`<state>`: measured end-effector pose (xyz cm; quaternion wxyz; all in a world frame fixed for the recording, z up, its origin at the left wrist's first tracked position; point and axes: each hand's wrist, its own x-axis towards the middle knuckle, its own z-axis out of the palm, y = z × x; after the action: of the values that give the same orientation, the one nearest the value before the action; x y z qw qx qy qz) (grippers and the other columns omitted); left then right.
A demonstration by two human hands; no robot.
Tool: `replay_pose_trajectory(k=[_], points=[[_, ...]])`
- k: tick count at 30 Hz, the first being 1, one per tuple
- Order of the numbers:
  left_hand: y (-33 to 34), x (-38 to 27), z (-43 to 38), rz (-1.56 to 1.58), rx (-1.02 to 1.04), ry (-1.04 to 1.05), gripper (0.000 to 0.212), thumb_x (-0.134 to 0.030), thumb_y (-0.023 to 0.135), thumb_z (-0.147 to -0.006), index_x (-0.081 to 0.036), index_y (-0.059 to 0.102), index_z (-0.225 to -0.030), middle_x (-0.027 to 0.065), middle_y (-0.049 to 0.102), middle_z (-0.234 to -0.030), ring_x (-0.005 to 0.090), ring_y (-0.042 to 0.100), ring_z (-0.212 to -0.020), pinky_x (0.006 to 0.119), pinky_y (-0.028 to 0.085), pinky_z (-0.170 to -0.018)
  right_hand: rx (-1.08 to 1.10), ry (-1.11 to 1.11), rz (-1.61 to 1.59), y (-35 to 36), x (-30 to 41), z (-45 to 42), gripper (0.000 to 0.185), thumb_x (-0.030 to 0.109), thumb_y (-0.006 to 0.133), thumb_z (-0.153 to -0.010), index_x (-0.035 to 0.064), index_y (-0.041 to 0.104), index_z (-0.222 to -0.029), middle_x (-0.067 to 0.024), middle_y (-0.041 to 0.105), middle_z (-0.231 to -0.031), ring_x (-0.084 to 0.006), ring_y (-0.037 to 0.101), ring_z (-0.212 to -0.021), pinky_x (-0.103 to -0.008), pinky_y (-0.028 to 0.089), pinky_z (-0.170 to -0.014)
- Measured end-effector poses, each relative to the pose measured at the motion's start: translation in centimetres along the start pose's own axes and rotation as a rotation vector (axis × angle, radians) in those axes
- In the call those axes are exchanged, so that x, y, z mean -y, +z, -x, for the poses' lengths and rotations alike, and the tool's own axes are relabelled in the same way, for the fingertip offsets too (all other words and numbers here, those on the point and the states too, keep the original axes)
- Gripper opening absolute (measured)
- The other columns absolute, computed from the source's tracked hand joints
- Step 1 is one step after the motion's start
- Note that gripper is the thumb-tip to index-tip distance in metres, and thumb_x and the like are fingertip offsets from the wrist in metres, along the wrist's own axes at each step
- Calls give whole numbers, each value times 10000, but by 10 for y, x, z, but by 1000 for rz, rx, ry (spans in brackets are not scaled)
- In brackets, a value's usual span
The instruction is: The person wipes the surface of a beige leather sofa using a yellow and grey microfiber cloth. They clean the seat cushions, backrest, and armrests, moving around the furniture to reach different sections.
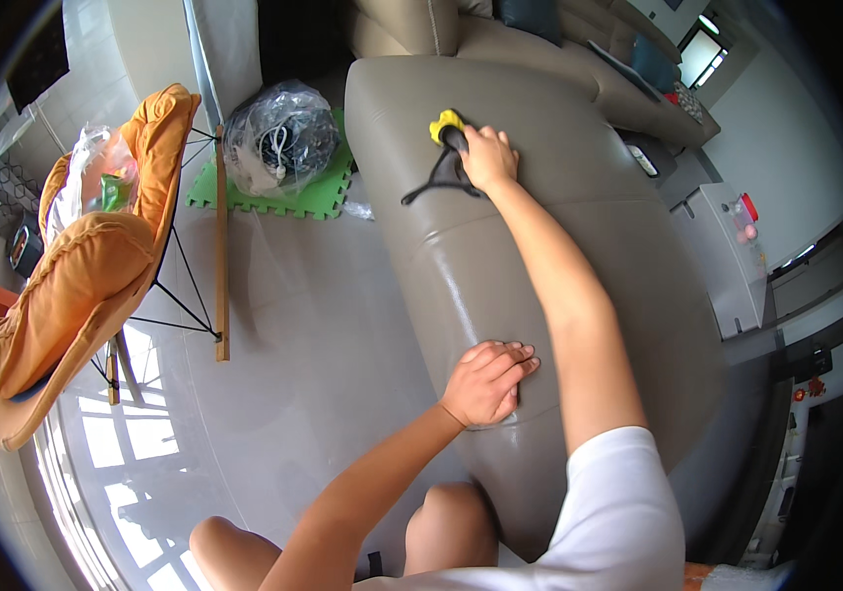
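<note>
A long taupe, leather-like sofa section (584,221) stretches out before me. My right hand (493,156) reaches to its far part, the fingers closed around a black item (449,170). That item has a thin black arm sticking out to the left and a yellow lobed knob (446,124) at its top; its exact kind is not clear. My left hand (490,380) rests on the near left edge of the sofa section, fingers curled and knuckles up. Its palm is hidden, and a small pale patch shows beneath it.
An orange cushioned chair (89,251) with wooden legs stands at left, plastic bags (92,177) on it. A plastic-wrapped bundle (281,140) with a white cord sits on a green foam mat (332,199). A white cabinet (717,258) stands at right.
</note>
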<state>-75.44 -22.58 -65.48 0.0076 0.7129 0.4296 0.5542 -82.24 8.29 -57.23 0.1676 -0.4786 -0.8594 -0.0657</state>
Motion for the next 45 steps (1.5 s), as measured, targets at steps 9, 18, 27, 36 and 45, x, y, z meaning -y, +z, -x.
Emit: replay_pose_trajectory(k=[9,18,27,36,45], points=[[-22,-6,5,7,191,-120,327,-117,621,-807,-77,650,-1131,69,640,-1161,268,577,-1142,435,459,-1002,211,-159,-50,-135,-69,289,438,85,742,-775,90,616,-1194,-103,600,-1113,-367,545,-1048,-467,471,-908],[-213,-58,-57,-495,729,-48,561,-377,604,-956,-198,470,-1470,95,459,-1501,326,357,-1435,563,265,-1179,-1,175,134,-137,-21,335,470,86,784,-764,127,625,-1204,-44,569,-1195,-295,516,-1154,-454,435,-942],[-472,5,-99,-1105,712,-647,664,-511,652,-891,-173,489,-1438,123,405,-1541,395,338,-1430,649,291,-1114,-11,317,233,-130,-10,334,463,173,764,-813,189,608,-1248,-32,566,-1242,-283,510,-1195,-469,429,-984],[-455,19,-38,-1069,579,-672,720,-459,752,-817,-163,500,-1423,125,459,-1476,409,403,-1353,661,355,-1063,23,351,169,-123,-4,296,481,167,775,-808,198,597,-1254,-40,556,-1230,-290,503,-1191,-493,424,-964],[-423,9,-51,-1117,454,-702,664,-426,712,-822,-152,542,-1403,111,495,-1413,382,366,-1395,581,287,-1151,-135,265,269,-27,-77,67,203,104,539,-908,124,637,-1084,-42,614,-1078,-261,559,-1074,-458,416,-902]])
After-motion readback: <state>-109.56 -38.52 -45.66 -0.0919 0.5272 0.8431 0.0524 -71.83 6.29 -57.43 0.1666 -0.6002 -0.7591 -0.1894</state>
